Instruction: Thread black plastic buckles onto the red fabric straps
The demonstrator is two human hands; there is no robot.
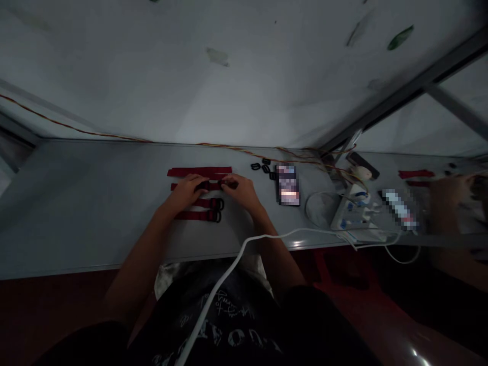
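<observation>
A red strap with dark fittings on it lies across the grey table between my hands. My left hand is closed on it, the fingertips at a black buckle. At the strap's right end my right hand pinches it, its fingertips partly hiding a small black piece. Just behind lie more red straps, flat and without visible buckles. Nearer to me are two straps whose right ends carry black buckles; my left hand and forearm cover part of them.
Several loose black buckles lie right of my hands, beside a phone with a lit screen. Farther right stands a white power strip with plugs. A white cable crosses over my right forearm. Another person's hand is at the far right.
</observation>
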